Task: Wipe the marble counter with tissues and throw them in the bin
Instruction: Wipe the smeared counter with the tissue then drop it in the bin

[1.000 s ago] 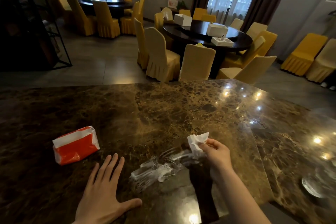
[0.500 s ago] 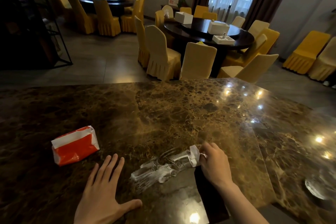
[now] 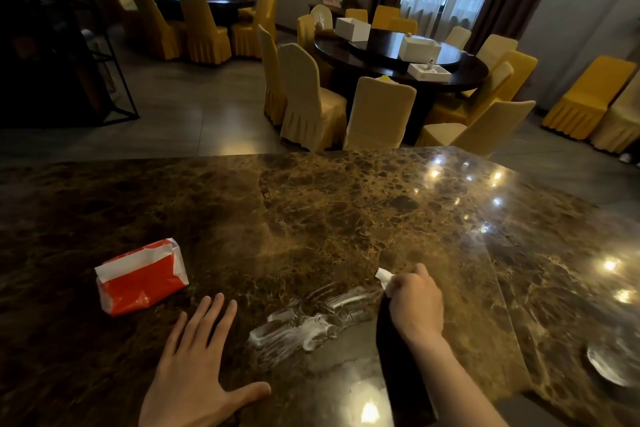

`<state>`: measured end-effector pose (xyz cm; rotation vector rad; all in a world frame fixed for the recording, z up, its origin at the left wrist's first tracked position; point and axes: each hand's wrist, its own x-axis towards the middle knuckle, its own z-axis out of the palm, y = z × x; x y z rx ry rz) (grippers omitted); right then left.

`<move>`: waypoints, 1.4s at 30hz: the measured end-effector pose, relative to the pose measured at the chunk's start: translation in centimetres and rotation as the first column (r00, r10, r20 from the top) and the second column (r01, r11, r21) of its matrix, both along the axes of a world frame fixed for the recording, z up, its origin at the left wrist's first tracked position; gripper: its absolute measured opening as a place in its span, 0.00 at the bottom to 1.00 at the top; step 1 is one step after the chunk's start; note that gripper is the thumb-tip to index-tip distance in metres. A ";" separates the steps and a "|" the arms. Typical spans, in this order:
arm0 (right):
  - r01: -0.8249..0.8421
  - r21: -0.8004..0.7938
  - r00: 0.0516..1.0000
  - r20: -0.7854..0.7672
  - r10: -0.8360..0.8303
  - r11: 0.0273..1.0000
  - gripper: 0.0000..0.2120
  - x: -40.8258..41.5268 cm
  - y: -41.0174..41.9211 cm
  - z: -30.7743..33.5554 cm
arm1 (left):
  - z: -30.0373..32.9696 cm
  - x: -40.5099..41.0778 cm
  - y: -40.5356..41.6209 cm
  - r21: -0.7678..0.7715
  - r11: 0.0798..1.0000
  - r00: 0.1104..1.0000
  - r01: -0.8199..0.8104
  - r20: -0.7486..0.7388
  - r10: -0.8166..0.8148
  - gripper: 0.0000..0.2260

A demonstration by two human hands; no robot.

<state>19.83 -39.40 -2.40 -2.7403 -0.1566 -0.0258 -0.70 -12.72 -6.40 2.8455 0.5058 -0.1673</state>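
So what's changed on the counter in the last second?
The right hand brought the tissue down from above the counter onto it, at the end of the white smear. The left hand, the red pack and the smear stayed put.

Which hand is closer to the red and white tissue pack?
Left. The left hand lies flat on the brown marble counter just below the red and white tissue pack; the right hand holds a white tissue farther away.

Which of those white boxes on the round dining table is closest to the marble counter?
The flat white box at the table's front right edge, with a small object standing on it. The taller white box sits just behind it, and the third is farther back left.
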 end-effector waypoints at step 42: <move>-0.239 -0.068 0.969 0.047 0.243 0.969 0.06 -1.6 0.6 -1.0 | 0.2 0.1 -0.3 -0.029 1.000 0.999 -0.010 0.031 0.011 0.64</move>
